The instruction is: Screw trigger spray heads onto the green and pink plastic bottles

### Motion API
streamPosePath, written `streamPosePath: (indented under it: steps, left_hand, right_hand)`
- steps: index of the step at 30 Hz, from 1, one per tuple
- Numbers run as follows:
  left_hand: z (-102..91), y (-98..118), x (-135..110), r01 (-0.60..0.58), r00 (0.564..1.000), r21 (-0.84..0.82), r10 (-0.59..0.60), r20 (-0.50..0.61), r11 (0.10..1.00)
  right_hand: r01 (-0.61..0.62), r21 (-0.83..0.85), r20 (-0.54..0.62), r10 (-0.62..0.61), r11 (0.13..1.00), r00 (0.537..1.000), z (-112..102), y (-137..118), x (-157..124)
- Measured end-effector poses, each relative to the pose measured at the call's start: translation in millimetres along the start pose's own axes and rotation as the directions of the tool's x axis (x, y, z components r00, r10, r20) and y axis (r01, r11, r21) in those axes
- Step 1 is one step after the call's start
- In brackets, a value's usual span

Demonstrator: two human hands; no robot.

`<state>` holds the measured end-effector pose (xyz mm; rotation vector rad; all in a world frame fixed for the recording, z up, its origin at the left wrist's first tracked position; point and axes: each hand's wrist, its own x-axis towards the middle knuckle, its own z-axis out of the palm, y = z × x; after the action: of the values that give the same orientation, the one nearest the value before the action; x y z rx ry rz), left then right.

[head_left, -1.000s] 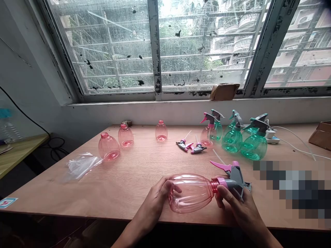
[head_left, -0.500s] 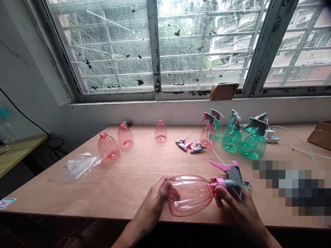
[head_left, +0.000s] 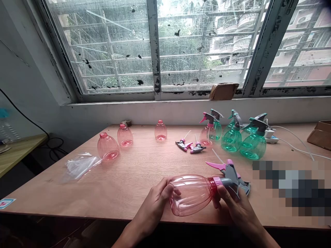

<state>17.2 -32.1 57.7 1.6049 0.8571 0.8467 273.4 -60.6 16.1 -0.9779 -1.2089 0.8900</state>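
A clear pink spray bottle [head_left: 192, 193] lies on its side above the near edge of the wooden table [head_left: 137, 172]. My left hand [head_left: 158, 199] is wrapped round the bottle's base. My right hand [head_left: 234, 205] grips its grey and pink trigger head [head_left: 229, 175] at the neck, with the pink lever pointing left and up.
Three open pink bottles [head_left: 108, 147] stand at the back left beside a crumpled plastic bag [head_left: 79, 166]. Two loose trigger heads [head_left: 190, 146] lie mid-table. A pink sprayer [head_left: 207, 131] and several green sprayers [head_left: 252, 141] stand at the back right, with white cables [head_left: 297, 144] and a cardboard box [head_left: 320, 135].
The trigger head has shifted slightly left and turned a little in my right hand. The bottle stays held in both hands.
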Motion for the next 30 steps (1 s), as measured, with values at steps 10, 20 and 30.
streamPosePath:
  steps: [10,20,30]
  left_hand:
    - [-1.9,20,-4,-0.067,0.994,0.114,0.057,0.092,0.991]
    - [-3.6,22,-6,-0.032,0.993,0.131,0.017,0.117,0.991]
    - [-3.7,14,-5,-0.032,0.996,0.089,0.024,0.090,0.996]
  right_hand:
    - [-0.025,0.019,-0.017,0.025,1.000,1.000,-8,8,5]
    - [-0.063,0.058,0.034,0.061,0.996,0.998,-10,7,7]
    - [-0.107,0.106,0.053,0.102,0.989,0.993,-10,5,6]
